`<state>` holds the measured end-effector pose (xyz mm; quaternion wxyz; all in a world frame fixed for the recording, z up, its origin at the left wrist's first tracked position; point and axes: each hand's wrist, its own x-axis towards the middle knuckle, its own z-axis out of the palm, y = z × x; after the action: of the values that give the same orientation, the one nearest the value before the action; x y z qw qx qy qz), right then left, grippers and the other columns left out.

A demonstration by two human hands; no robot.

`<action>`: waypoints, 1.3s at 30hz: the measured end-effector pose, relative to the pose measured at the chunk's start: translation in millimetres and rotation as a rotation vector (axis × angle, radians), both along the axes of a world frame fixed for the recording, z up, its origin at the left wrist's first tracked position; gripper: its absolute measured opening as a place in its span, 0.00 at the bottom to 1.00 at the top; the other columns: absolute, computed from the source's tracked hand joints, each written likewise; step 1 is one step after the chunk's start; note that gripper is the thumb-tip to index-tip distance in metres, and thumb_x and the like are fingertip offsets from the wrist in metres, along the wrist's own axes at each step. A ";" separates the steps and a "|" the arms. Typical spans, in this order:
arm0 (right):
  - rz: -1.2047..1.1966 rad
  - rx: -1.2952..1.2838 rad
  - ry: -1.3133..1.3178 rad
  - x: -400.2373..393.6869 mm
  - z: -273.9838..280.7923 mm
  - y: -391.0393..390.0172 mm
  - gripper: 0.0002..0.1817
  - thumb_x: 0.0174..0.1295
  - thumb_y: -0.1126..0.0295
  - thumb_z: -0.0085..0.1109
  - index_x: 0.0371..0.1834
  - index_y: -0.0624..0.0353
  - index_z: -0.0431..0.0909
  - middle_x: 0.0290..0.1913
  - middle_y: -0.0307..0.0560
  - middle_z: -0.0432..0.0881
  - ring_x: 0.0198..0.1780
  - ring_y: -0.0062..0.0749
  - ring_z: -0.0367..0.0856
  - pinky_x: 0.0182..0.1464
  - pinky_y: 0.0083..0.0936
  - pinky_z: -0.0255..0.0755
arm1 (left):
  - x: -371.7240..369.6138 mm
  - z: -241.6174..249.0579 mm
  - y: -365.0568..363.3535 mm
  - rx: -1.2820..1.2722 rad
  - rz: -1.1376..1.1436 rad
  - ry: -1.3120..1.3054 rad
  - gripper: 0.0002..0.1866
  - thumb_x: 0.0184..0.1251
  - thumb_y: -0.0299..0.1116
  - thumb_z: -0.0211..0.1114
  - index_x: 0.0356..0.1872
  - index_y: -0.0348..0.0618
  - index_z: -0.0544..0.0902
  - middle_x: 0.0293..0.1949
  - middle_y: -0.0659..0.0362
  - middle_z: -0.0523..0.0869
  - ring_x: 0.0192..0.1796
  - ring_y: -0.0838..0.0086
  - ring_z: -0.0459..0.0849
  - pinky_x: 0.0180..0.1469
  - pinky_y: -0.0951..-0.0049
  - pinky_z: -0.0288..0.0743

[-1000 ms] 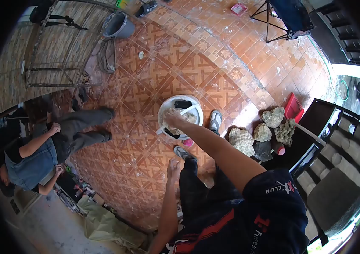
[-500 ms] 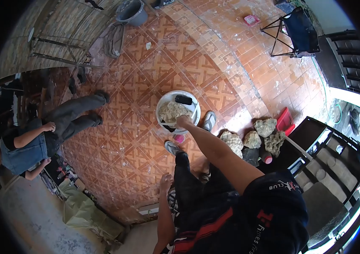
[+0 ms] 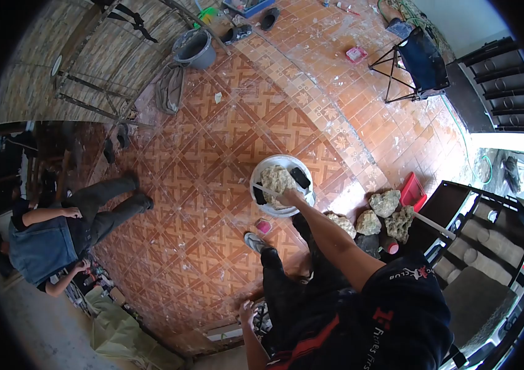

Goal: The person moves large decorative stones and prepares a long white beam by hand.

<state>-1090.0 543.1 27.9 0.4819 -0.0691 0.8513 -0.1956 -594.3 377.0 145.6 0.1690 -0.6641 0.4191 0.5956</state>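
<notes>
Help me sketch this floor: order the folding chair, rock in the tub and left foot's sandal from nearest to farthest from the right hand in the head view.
1. Rock: in the tub, beside the right hand.
2. Sandal: below, left.
3. Folding chair: upper right.

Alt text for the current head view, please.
A right hand grips the handle of a white bucket holding a rough, pale rock, over a tiled floor. More rocks lie near a red container at right; another person is at left.
</notes>
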 end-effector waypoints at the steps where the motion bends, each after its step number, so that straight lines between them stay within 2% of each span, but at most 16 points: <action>1: -0.015 0.003 0.013 6.3 -23.8 9.4 0.29 0.53 0.44 0.48 0.42 0.60 0.79 0.45 0.60 0.78 0.50 0.51 0.76 0.49 0.40 0.70 | 4.0 2.0 2.0 -0.038 -0.152 -0.021 0.16 0.65 0.38 0.51 0.51 0.45 0.70 0.49 0.55 0.76 0.41 0.67 0.79 0.35 0.68 0.75; 3: -0.054 -0.023 0.094 13.2 -62.5 29.5 0.31 0.53 0.43 0.48 0.43 0.63 0.78 0.45 0.62 0.77 0.49 0.53 0.76 0.49 0.40 0.71 | 8.5 -6.5 -9.6 0.029 -0.183 -0.091 0.18 0.65 0.41 0.48 0.55 0.49 0.67 0.54 0.55 0.74 0.42 0.65 0.80 0.43 0.64 0.75; 9: -0.562 -0.033 0.053 -20.8 52.1 79.0 0.31 0.49 0.48 0.53 0.42 0.69 0.75 0.43 0.68 0.77 0.46 0.54 0.77 0.48 0.40 0.70 | -32.8 17.0 -28.5 -0.021 -0.197 -0.056 0.17 0.63 0.40 0.50 0.51 0.48 0.69 0.49 0.55 0.76 0.43 0.64 0.79 0.41 0.64 0.77; 11: -0.675 -0.048 0.085 -20.8 64.2 99.5 0.28 0.50 0.50 0.54 0.41 0.69 0.76 0.40 0.68 0.77 0.45 0.55 0.77 0.47 0.40 0.70 | -27.2 -14.4 -57.4 -0.067 -0.257 -0.003 0.17 0.63 0.40 0.50 0.52 0.49 0.68 0.49 0.56 0.75 0.43 0.64 0.79 0.42 0.63 0.77; 12: -0.728 -0.054 0.133 -17.1 69.8 111.0 0.28 0.51 0.50 0.54 0.38 0.69 0.78 0.38 0.68 0.78 0.44 0.55 0.78 0.45 0.40 0.70 | -14.9 -42.0 -76.3 -0.326 -0.731 0.182 0.16 0.63 0.39 0.51 0.50 0.47 0.69 0.52 0.55 0.73 0.41 0.65 0.79 0.43 0.63 0.77; 13: -0.742 -0.037 0.140 -13.0 63.7 125.5 0.27 0.51 0.50 0.54 0.38 0.68 0.79 0.35 0.68 0.78 0.43 0.53 0.79 0.44 0.39 0.70 | -22.8 -14.6 -70.2 -0.323 -0.725 0.197 0.16 0.63 0.39 0.51 0.50 0.47 0.69 0.52 0.55 0.73 0.41 0.65 0.79 0.43 0.63 0.77; 14: -0.787 -0.048 0.124 -9.6 76.9 138.6 0.26 0.52 0.51 0.53 0.37 0.67 0.79 0.34 0.68 0.78 0.42 0.51 0.79 0.44 0.39 0.70 | -84.6 6.1 -65.5 -0.182 -0.269 0.089 0.16 0.62 0.39 0.52 0.49 0.46 0.70 0.45 0.55 0.76 0.36 0.66 0.80 0.38 0.67 0.77; 15: -0.831 -0.059 0.108 -7.5 91.6 151.0 0.25 0.53 0.51 0.53 0.36 0.67 0.79 0.33 0.68 0.79 0.41 0.50 0.79 0.44 0.39 0.70 | -100.2 -1.0 -77.7 -0.084 -0.188 0.072 0.15 0.63 0.39 0.52 0.49 0.46 0.70 0.45 0.57 0.76 0.37 0.66 0.80 0.37 0.69 0.77; 16: -0.817 -0.017 0.217 -3.2 78.9 164.5 0.22 0.54 0.53 0.52 0.34 0.64 0.81 0.24 0.61 0.78 0.30 0.44 0.80 0.34 0.37 0.71 | -110.1 -9.0 -91.0 0.018 -0.106 0.050 0.15 0.64 0.39 0.52 0.49 0.46 0.70 0.44 0.60 0.75 0.37 0.66 0.79 0.35 0.71 0.77; 20: -1.044 -0.159 0.198 -19.3 138.8 198.0 0.24 0.54 0.55 0.49 0.21 0.70 0.77 0.10 0.47 0.68 0.13 0.33 0.68 0.18 0.35 0.62 | -200.2 22.9 -93.0 -0.055 -0.265 -0.012 0.16 0.65 0.43 0.48 0.50 0.48 0.70 0.48 0.62 0.77 0.37 0.69 0.80 0.34 0.74 0.76; 25: -1.173 -0.015 0.234 -27.5 138.8 247.5 0.25 0.52 0.55 0.52 0.26 0.74 0.77 0.17 0.57 0.75 0.20 0.39 0.76 0.25 0.36 0.67 | -312.5 20.6 -116.2 -0.071 -0.453 -0.020 0.17 0.64 0.42 0.48 0.51 0.47 0.69 0.49 0.58 0.78 0.37 0.67 0.81 0.38 0.70 0.76; 27: -1.257 -0.043 0.213 -35.2 176.5 258.0 0.24 0.52 0.56 0.53 0.25 0.75 0.76 0.17 0.55 0.74 0.22 0.38 0.75 0.27 0.37 0.67 | -356.9 -5.4 -133.3 -0.043 -0.445 0.009 0.18 0.64 0.42 0.49 0.52 0.45 0.70 0.49 0.56 0.78 0.38 0.65 0.81 0.41 0.68 0.77; 29: -1.258 0.029 0.250 -30.4 146.5 287.9 0.20 0.54 0.57 0.51 0.27 0.68 0.78 0.13 0.39 0.66 0.17 0.25 0.65 0.20 0.28 0.60 | -408.6 -12.3 -125.1 -0.020 -0.466 0.017 0.20 0.64 0.42 0.50 0.52 0.43 0.70 0.48 0.54 0.78 0.40 0.64 0.81 0.44 0.67 0.77; 31: -1.357 -0.073 0.249 -40.9 160.3 300.6 0.16 0.53 0.60 0.53 0.25 0.66 0.77 0.12 0.36 0.62 0.15 0.22 0.62 0.19 0.26 0.58 | -471.9 -21.1 -125.7 0.005 -0.560 -0.015 0.19 0.64 0.42 0.47 0.52 0.43 0.70 0.48 0.56 0.78 0.39 0.66 0.80 0.39 0.69 0.77; 33: -1.215 -0.033 0.241 -49.5 168.3 321.7 0.13 0.51 0.64 0.54 0.22 0.64 0.76 0.11 0.34 0.61 0.14 0.21 0.61 0.17 0.25 0.57 | -525.1 -42.7 -125.8 0.037 -0.603 0.011 0.19 0.65 0.41 0.46 0.52 0.43 0.70 0.48 0.57 0.78 0.36 0.70 0.80 0.33 0.73 0.77; 39: -1.542 0.072 0.305 -109.7 205.2 333.0 0.11 0.45 0.66 0.55 0.15 0.63 0.71 0.12 0.37 0.66 0.13 0.22 0.63 0.15 0.26 0.55 | -721.3 -51.9 -90.5 -0.054 -0.837 0.234 0.19 0.63 0.40 0.49 0.52 0.43 0.71 0.45 0.59 0.79 0.35 0.71 0.80 0.38 0.70 0.75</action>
<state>-1199.7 876.1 233.1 0.0901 0.5305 0.7216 -0.4355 -1315.5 286.5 93.7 0.3297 -0.3694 0.6839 0.5358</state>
